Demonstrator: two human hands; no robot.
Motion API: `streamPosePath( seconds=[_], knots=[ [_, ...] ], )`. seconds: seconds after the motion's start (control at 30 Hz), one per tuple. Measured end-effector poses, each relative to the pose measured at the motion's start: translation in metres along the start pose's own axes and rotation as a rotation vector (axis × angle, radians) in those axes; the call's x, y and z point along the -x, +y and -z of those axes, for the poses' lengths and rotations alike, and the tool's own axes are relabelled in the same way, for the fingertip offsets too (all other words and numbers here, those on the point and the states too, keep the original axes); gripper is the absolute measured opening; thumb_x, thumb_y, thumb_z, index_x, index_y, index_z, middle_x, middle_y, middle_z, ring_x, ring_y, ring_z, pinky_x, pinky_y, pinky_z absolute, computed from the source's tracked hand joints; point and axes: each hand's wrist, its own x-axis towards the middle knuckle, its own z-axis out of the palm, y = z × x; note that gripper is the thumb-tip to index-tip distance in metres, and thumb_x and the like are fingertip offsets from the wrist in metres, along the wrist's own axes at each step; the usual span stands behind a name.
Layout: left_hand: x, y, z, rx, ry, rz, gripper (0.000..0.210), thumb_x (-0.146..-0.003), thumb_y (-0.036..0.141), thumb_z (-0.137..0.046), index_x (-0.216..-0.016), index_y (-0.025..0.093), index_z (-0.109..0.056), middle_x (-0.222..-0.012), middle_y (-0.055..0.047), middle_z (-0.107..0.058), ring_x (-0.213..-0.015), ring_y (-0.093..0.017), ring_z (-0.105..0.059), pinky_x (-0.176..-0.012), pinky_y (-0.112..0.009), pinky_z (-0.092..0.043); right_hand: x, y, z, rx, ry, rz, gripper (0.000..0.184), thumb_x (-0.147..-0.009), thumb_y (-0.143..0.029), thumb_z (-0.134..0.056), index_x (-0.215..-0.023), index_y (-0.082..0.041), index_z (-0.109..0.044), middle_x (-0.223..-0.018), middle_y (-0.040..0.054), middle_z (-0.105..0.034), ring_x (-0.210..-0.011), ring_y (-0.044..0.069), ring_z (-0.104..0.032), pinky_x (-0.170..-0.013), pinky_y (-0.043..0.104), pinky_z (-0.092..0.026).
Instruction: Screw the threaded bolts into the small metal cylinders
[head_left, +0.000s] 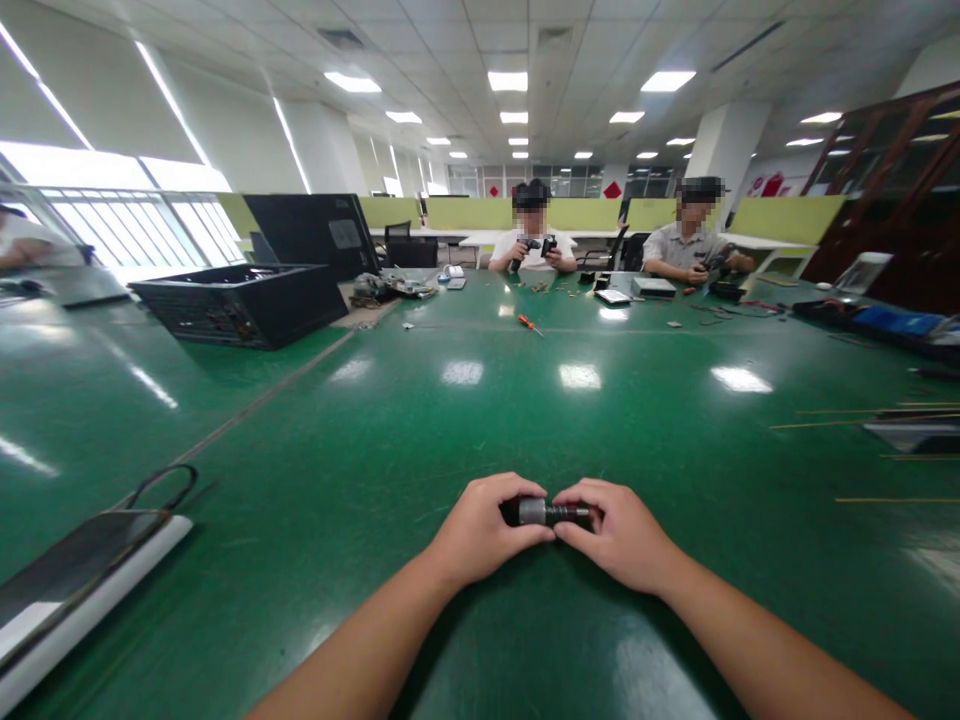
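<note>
A short dark cylindrical tool with a grey metal collar and a ribbed, narrower section lies level between my hands. Its exact kind is hard to make out. My left hand curls around its left end, thumb and fingers closed on it. At the other end, my right hand grips the narrower dark part. Both ends disappear inside my palms. The two sets of fingertips almost meet over the middle, just above the green tabletop.
An open black computer case stands at the back left. A flat dark device with a cable loop lies near left. An orange screwdriver rests farther off. Thin rods lie at right. Two people work across the table.
</note>
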Motion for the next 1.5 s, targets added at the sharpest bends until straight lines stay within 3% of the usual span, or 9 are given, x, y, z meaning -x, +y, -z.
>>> streamPosePath(
  seconds=[0.77, 1.5],
  knots=[
    [-0.0010, -0.0006, -0.0002, 0.009, 0.005, 0.004, 0.029, -0.070, 0.028, -0.085, -0.097, 0.022, -0.075, -0.090, -0.002, -0.074, -0.084, -0.018, -0.067, -0.078, -0.028, -0.047, 0.0014, 0.0009, 0.0003, -0.014, -0.013, 0.029, 0.015, -0.087, -0.029, -0.067, -0.094, -0.021, -0.078, -0.075, 0.0016, -0.066, -0.065, 0.014, -0.056, -0.061, 0.026, -0.036],
    [-0.0019, -0.0002, -0.0001, 0.020, 0.000, 0.012, 0.028, -0.070, 0.026, -0.085, -0.096, 0.022, -0.075, -0.091, -0.002, -0.074, -0.084, -0.018, -0.067, -0.078, -0.028, -0.047, 0.0012, 0.0001, -0.0015, -0.033, 0.024, 0.016, 0.010, -0.083, -0.027, -0.068, -0.086, -0.020, -0.075, -0.072, -0.0001, -0.066, -0.060, 0.013, -0.053, -0.058, 0.025, -0.036]
  ],
)
